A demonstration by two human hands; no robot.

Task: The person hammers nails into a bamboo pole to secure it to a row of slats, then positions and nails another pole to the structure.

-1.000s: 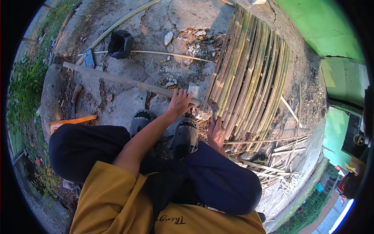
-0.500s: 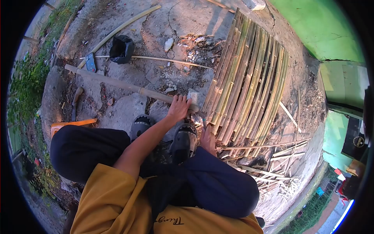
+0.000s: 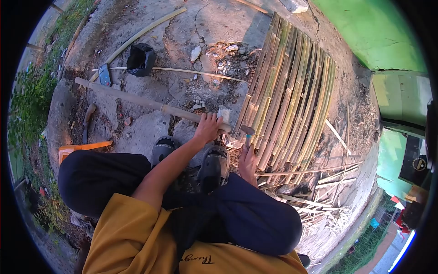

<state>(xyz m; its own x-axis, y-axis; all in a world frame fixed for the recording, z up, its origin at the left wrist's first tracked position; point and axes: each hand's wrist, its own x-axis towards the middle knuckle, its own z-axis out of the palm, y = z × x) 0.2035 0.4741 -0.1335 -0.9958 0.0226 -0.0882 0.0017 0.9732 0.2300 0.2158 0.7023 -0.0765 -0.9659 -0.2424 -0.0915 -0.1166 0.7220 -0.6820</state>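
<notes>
A long bamboo pole (image 3: 141, 100) slants across the ground in front of me. My left hand (image 3: 210, 128) is wrapped over the pole near its right end. My right hand (image 3: 247, 162) grips a hammer (image 3: 247, 131) by its handle, with the hammer head up by the lower left edge of a panel of bamboo slats (image 3: 292, 91). The slats lie side by side on the ground. Between my feet and the panel, a pale block (image 3: 224, 113) sits just beyond my left hand.
A knife (image 3: 88, 119) and an orange tool (image 3: 86, 146) lie at the left. Farther off are a black bag (image 3: 141, 59), a blue object (image 3: 105, 75) and a curved strip (image 3: 146, 30). Split bamboo pieces (image 3: 331, 187) lie at the right, near a green wall (image 3: 365, 32).
My right hand has shifted slightly right and the hammer head has risen away from the pole's end, showing more clearly. My left hand stays on the pole.
</notes>
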